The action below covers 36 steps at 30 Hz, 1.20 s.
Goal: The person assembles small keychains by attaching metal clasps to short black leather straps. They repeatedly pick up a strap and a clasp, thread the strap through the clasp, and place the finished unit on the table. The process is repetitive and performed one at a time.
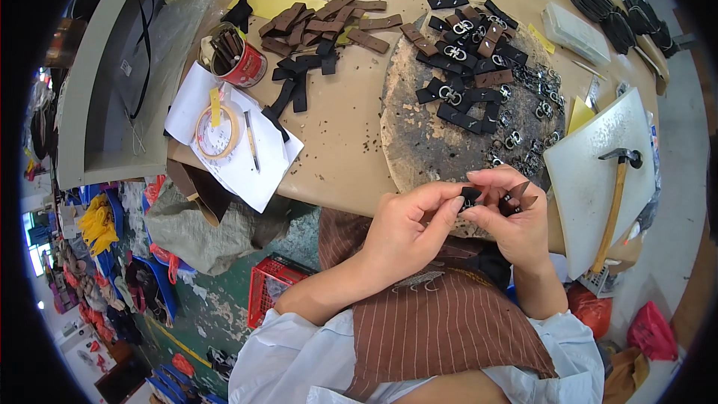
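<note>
My left hand (415,224) pinches one end of a small black strap (470,197) between thumb and fingers. Close beside it, my right hand (516,228) is closed around brown strap pieces (526,200), their ends sticking out past the fingers. Whether the right fingers also grip the black strap is hard to see. Both hands are over the near edge of a worn round wooden block (419,142). On the block lie black and brown straps with metal rings (454,52), and a heap of loose metal clasps (550,90) spreads at its right.
A hammer (617,202) rests on a white board (598,172) at right. Brown straps (336,22) are piled at the back, near a red tin (243,67). Left of the block, a tape roll (200,135) and pen (251,142) lie on white paper (262,191).
</note>
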Each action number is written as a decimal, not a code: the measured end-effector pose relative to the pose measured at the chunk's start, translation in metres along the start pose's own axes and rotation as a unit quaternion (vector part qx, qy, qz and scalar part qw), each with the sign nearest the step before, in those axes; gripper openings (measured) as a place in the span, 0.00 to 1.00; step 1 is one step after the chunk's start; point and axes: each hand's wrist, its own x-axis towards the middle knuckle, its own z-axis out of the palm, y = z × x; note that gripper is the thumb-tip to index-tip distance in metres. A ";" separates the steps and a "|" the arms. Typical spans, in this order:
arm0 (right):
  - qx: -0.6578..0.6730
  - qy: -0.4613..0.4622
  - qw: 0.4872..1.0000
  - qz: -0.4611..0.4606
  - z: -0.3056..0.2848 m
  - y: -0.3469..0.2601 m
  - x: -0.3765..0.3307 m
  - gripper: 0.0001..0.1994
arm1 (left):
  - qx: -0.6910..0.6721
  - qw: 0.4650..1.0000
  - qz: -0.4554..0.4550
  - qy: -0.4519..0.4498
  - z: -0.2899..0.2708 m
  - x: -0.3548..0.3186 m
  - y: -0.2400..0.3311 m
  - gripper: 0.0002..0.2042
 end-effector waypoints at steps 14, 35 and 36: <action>0.090 -0.017 0.990 0.104 -0.002 -0.002 0.000 0.16 | 0.147 0.971 0.187 -0.011 -0.001 0.001 0.002 0.14; 0.339 0.054 0.918 0.199 0.000 0.014 -0.003 0.06 | -0.254 0.963 -0.096 -0.001 0.000 0.012 -0.021 0.07; 0.338 0.040 0.918 0.205 -0.002 0.013 -0.003 0.06 | -0.266 0.957 -0.118 -0.012 -0.003 0.012 -0.022 0.07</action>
